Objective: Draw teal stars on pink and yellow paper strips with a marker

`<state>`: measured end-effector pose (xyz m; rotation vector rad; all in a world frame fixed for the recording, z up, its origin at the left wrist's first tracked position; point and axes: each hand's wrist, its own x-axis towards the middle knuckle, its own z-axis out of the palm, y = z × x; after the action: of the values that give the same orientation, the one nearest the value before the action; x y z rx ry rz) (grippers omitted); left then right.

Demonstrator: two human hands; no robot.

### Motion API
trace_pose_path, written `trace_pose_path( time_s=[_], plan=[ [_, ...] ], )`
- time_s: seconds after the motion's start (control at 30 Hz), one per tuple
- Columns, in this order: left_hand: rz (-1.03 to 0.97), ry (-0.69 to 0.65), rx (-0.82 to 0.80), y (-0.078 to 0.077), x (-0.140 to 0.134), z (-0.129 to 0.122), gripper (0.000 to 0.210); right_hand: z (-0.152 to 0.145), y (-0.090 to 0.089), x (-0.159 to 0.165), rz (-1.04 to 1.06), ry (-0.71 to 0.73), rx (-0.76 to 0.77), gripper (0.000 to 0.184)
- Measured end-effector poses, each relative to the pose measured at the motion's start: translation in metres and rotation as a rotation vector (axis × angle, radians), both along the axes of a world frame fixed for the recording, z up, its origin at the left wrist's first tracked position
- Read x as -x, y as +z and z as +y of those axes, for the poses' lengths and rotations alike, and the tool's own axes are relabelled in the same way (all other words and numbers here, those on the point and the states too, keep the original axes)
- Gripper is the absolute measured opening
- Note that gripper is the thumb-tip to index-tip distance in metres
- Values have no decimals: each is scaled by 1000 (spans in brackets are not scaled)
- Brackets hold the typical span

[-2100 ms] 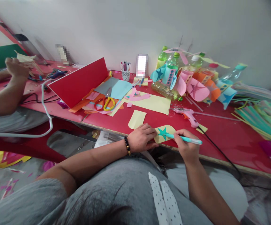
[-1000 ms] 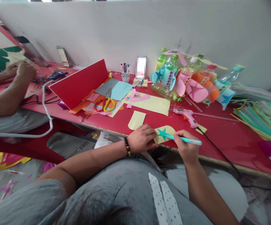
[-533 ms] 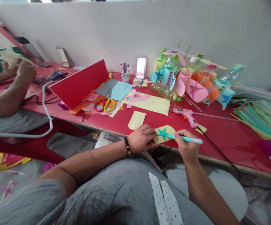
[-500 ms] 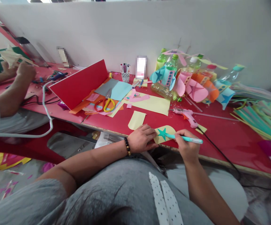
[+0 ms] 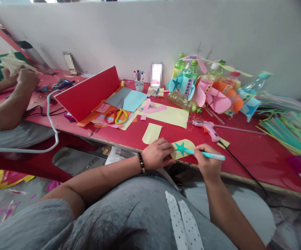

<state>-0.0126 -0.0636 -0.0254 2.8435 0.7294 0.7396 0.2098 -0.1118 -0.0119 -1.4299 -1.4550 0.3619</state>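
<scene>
card (image 5: 191, 144): bench (image 5: 246, 149) front edge, bears green star (image 5: 180, 148) | right hand (image 5: 210, 166): grip closed round pen (image 5: 213, 156), tip at star | left hand (image 5: 157, 154): on card's left end, pinching or pressing, cannot tell | glue gun (image 5: 210, 129): farther from front edge

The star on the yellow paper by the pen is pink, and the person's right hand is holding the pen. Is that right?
Not quite: the star on the yellow paper is blue-green, not pink. The head view shows it. The right hand is indeed holding the pen.
</scene>
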Motion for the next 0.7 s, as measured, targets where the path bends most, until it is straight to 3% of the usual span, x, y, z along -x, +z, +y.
trace_pose_path(
  time_s=[0.3,0.7],
  plan=[
    [11,4,1,0,-1,0,47,0,0,-1,-44,65,1,13],
    [19,5,4,2,-1,0,49,2,-1,-1,11,-40,1,13]
  ],
)
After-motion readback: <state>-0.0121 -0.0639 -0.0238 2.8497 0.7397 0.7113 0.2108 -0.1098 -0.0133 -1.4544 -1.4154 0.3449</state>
